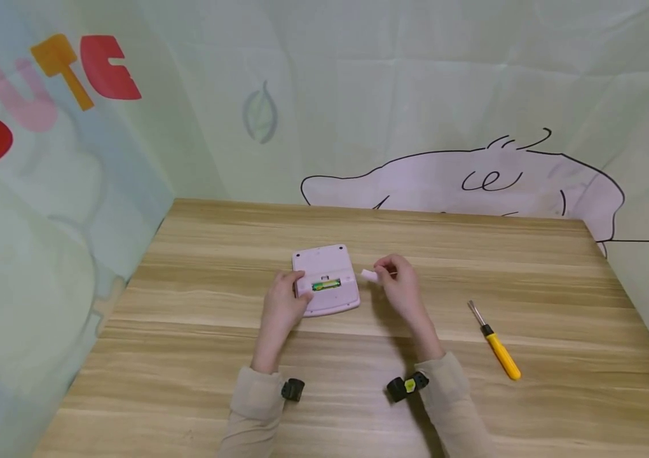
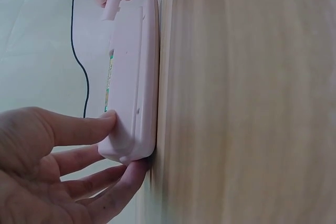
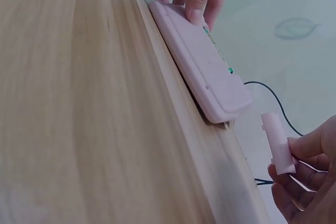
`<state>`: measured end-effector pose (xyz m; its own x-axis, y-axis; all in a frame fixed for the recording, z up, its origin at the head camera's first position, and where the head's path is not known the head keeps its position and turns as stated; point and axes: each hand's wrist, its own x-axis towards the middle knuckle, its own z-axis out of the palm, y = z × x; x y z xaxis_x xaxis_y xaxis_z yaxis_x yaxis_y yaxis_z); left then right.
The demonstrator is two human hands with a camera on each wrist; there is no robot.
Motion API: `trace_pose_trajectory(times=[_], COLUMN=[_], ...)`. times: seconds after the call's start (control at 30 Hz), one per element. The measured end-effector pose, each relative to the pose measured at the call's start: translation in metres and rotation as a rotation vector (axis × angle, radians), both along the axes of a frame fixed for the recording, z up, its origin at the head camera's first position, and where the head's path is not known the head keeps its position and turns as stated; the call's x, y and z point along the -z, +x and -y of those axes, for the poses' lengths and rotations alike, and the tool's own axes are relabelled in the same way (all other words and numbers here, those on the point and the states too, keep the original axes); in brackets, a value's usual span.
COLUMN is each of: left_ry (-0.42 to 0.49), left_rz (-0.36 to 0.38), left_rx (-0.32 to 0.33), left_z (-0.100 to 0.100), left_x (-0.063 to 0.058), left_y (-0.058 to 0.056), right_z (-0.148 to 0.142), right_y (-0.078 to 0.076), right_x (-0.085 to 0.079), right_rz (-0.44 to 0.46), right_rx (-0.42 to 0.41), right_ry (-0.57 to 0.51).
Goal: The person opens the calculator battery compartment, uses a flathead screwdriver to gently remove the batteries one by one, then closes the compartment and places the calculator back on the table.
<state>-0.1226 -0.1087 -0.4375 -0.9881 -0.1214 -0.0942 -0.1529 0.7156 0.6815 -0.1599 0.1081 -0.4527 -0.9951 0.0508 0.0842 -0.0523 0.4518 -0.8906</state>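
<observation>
A pale pink calculator (image 1: 321, 262) lies on its face with its back up. Its battery slot is uncovered, and a green battery (image 1: 327, 285) shows inside. My left hand (image 1: 285, 300) grips the calculator's left side, thumb on the back and the other fingers along the edge. Just right of the calculator, my right hand (image 1: 403, 289) pinches the small pink battery cover (image 3: 278, 142) between thumb and fingers. The cover is held apart from the calculator, with small tabs showing along one edge in the right wrist view.
A screwdriver (image 1: 498, 348) with a yellow handle lies on the wooden table (image 1: 187, 369) to the right of my right hand. Behind the table hangs a printed cloth (image 1: 358, 95), and more of it covers the left side.
</observation>
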Motion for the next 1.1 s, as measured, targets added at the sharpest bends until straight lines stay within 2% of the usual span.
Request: trace_pose_trajectory(times=[0.3,0.67,1.1], left_ry=[0.0,0.006,0.015], left_rz=[0.01,0.012,-0.011], left_rx=[-0.002,-0.009,-0.007], left_z=[0.0,0.0,0.0], left_x=[-0.001,-0.001,0.0], left_y=[-0.001,0.0,0.001], right_z=[-0.009,-0.014,-0.018], right_y=[-0.003,-0.008,-0.015], right_x=[0.007,0.01,0.012], right_rz=[-0.009,0.046,0.064], right_rx=[0.018,0.033,0.07], right_ry=[0.034,0.076,0.148])
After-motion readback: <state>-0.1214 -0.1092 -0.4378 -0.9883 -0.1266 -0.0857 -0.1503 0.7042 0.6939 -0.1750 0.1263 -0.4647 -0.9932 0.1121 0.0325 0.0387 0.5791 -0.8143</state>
